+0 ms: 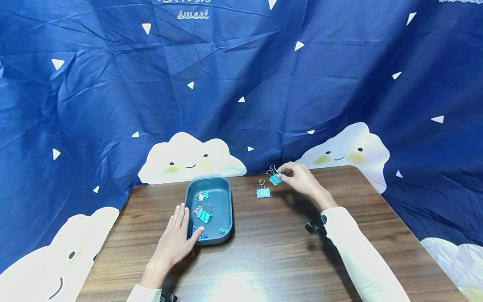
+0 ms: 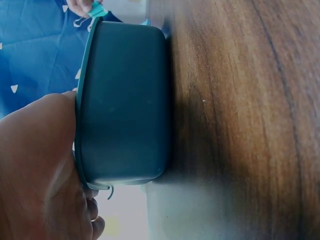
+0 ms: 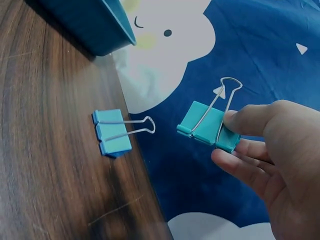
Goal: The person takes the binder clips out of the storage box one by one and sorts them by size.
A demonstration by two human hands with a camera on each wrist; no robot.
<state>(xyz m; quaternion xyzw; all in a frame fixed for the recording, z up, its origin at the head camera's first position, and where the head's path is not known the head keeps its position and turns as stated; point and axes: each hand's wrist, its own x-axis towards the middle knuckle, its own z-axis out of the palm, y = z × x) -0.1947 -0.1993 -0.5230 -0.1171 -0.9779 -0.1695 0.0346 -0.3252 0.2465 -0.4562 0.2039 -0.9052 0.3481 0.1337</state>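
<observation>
My right hand (image 1: 299, 178) pinches a teal binder clip (image 3: 207, 124) by one end between thumb and fingers, raised above the back of the table. The clip's wire handles stand up and away from the hand. Left of it, a light-blue binder clip (image 1: 263, 193) stands on the wood with a wire handle upward. My left hand (image 1: 175, 241) rests over the near-left corner of a dark teal tray (image 1: 225, 201), its fingers straight along the left rim and the thumb over the near rim. Inside the tray lie a large teal binder clip (image 1: 205, 215) and several smaller ones.
The brown wooden table (image 1: 271, 251) ends at the back against a blue cloth (image 1: 226, 54) with white clouds and triangles. Among the small clips in the tray are a pink clip (image 1: 198, 209) and a blue clip (image 1: 223, 230).
</observation>
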